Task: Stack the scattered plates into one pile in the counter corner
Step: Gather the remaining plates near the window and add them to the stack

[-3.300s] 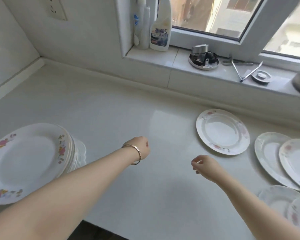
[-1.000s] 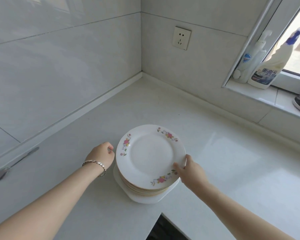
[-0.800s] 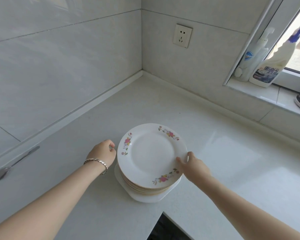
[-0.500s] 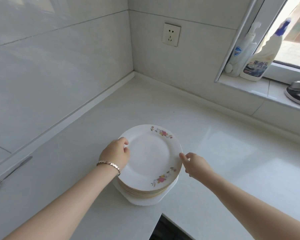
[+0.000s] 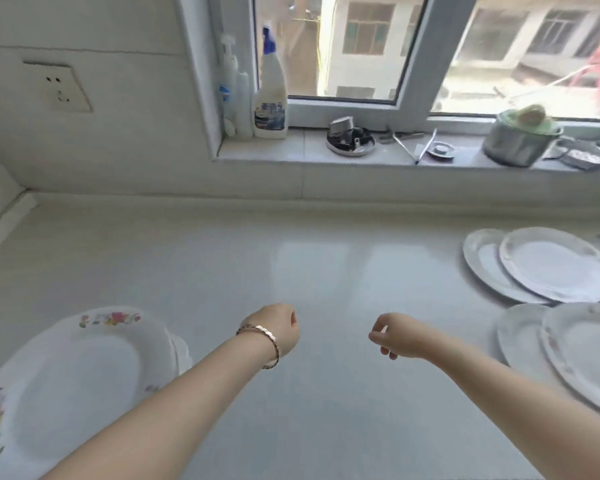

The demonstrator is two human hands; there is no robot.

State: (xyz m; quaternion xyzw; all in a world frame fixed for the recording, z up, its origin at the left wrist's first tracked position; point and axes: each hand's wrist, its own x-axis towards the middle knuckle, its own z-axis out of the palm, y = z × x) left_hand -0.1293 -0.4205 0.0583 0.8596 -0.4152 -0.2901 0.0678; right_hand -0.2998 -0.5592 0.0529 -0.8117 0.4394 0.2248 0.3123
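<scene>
left hand (image 5: 278,329), right hand (image 5: 394,336) leaving pile (image 5: 70,375), loosely curled, empty; now swinging toward loose plates (image 5: 561,268) right of right hand.

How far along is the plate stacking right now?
Done: a pile of flowered plates stands at the left of the counter. In hand: nothing; the left hand and right hand hover empty over it. Left: four plates lie at the right in two overlapping pairs, a far pair and a near pair, not yet stacked.
</scene>
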